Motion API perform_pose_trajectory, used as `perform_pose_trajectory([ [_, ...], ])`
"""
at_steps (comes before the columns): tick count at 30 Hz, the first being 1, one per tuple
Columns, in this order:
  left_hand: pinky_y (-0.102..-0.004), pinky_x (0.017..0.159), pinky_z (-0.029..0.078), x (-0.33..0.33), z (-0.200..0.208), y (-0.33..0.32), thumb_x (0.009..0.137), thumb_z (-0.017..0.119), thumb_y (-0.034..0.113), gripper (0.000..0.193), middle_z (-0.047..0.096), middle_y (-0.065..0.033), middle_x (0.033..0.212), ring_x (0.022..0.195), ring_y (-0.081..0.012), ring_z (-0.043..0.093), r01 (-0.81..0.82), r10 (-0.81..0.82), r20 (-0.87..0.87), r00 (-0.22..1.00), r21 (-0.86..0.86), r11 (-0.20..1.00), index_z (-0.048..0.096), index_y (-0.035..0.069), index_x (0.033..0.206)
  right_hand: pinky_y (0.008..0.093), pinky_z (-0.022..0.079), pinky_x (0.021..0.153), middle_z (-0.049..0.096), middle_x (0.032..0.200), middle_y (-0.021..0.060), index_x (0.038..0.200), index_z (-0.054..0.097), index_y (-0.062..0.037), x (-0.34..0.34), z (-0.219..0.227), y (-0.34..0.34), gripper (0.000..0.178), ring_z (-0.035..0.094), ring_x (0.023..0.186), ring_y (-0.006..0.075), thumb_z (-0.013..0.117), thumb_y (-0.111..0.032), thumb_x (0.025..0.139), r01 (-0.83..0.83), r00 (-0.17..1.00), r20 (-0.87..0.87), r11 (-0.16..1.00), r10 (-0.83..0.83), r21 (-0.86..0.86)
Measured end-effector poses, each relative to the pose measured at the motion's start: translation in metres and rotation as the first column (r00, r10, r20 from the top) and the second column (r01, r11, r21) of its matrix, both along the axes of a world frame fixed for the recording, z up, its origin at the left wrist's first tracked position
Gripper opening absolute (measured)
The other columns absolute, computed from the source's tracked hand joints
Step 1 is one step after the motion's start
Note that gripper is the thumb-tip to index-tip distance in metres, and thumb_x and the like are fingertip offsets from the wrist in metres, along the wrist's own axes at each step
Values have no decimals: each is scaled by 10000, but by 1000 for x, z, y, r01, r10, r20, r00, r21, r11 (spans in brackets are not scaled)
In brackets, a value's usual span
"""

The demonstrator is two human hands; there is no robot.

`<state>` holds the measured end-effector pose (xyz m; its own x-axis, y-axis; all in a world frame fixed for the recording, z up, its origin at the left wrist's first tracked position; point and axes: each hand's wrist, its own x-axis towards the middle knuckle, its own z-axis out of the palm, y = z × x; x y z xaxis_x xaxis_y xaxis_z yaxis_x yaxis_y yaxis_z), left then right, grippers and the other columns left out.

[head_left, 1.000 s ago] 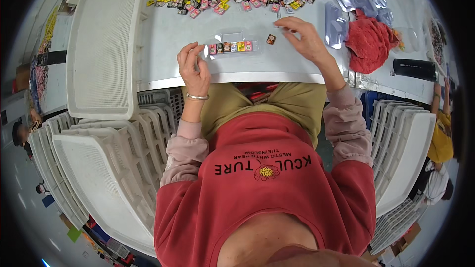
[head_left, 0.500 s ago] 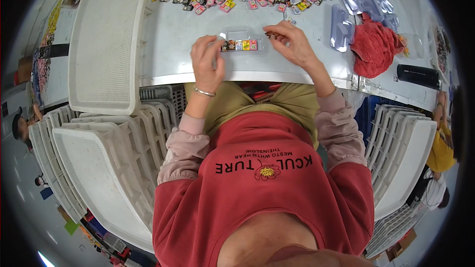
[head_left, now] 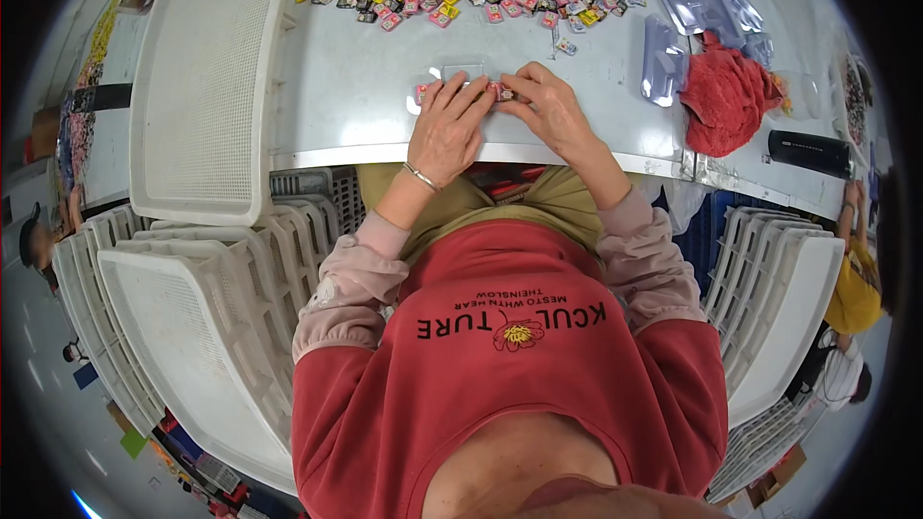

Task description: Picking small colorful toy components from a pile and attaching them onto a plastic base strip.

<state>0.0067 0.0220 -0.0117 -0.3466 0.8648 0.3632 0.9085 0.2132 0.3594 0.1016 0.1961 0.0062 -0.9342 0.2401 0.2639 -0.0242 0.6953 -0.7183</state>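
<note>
Frame center, just above middle: clear shiny plastic tray [head_left: 469, 67], 1 pink piece [head_left: 422, 92] showing at its left end, rest of row mostly hidden by fingers. Left hand [head_left: 448, 125] half-curled over tray; can't tell if gripping. Right hand [head_left: 546, 113] nearly closed, thumb and fingers at small dark-brown piece [head_left: 508, 93], partly covered, at tray's right end.

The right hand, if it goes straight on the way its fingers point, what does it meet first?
The right hand would probably meet the small dark piece at its fingertips; whether they already touch is unclear.
</note>
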Motion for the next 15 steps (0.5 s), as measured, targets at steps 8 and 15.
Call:
perform_pose_trajectory([
  [8,-479,1077,298,1,-3,-1,757,593,49,524,519,-106,1325,1268,-328,449,-14,13,33,999,46,999,541,66,1278,314,490,626,576,880,106,1036,676,-17,3,-24,-14,240,600,706,232,692,-38,797,116,977,-192,985,-89,131],
  [15,-477,1078,302,1,1,-2,760,596,45,521,525,-116,1313,1266,-336,453,-21,18,60,998,49,999,542,58,1277,359,427,750,569,979,71,1096,639,-18,17,-2,-27,356,549,855,242,571,27,750,111,992,-96,911,-80,398],
])
